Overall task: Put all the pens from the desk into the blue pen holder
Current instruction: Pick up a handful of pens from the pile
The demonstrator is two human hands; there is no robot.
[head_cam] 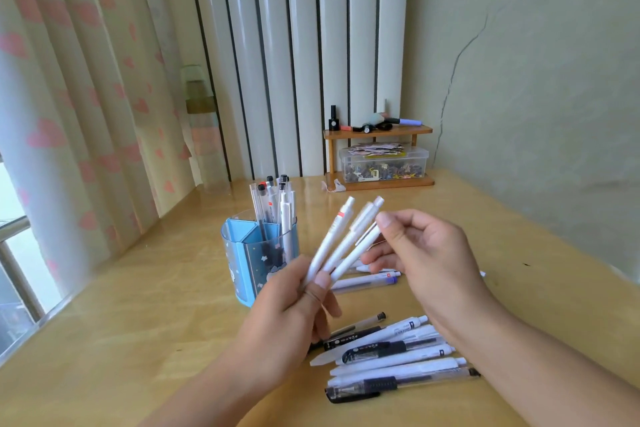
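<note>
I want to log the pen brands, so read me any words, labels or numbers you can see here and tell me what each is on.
None can be read.
Loose pens on the desk: pale print on dark barrels, too blurred.
Blue pen holder: stars and a cartoon figure, no legible words.
Three white pens gripped by the left hand: a small red mark, no legible text.
Clear box on the wooden shelf: contents too small to read.

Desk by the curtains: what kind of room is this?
Probably a home bedroom or study: a wooden desk beside heart-print curtains, with a small wooden shelf holding cosmetics-like bottles and a box of trinkets.
</note>
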